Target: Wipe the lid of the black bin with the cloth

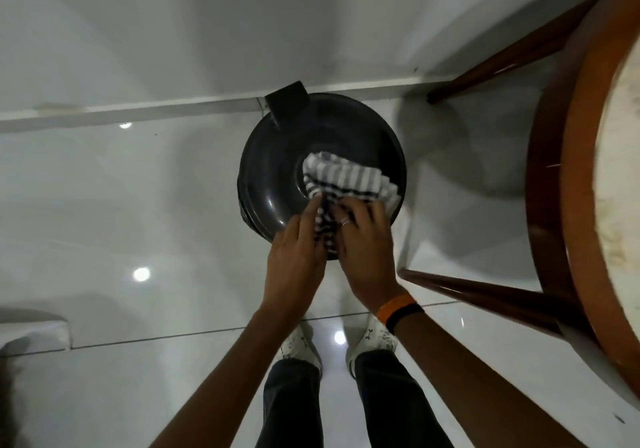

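A round black bin stands on the floor against the wall, seen from above, its glossy lid [273, 170] facing me with a hinge tab at the far side. A white cloth with dark stripes [346, 179] lies bunched on the right half of the lid. My left hand [298, 250] and my right hand [363, 239] are side by side at the lid's near edge, both gripping the near end of the cloth. The right hand wears a ring, and its wrist has an orange and black band.
A round wooden table [575, 177] with a pale top stands close on the right, with its two dark legs [485, 291] reaching toward the bin. The white wall [207, 32] is right behind the bin. My feet in white shoes [301, 347] stand on glossy white tiles.
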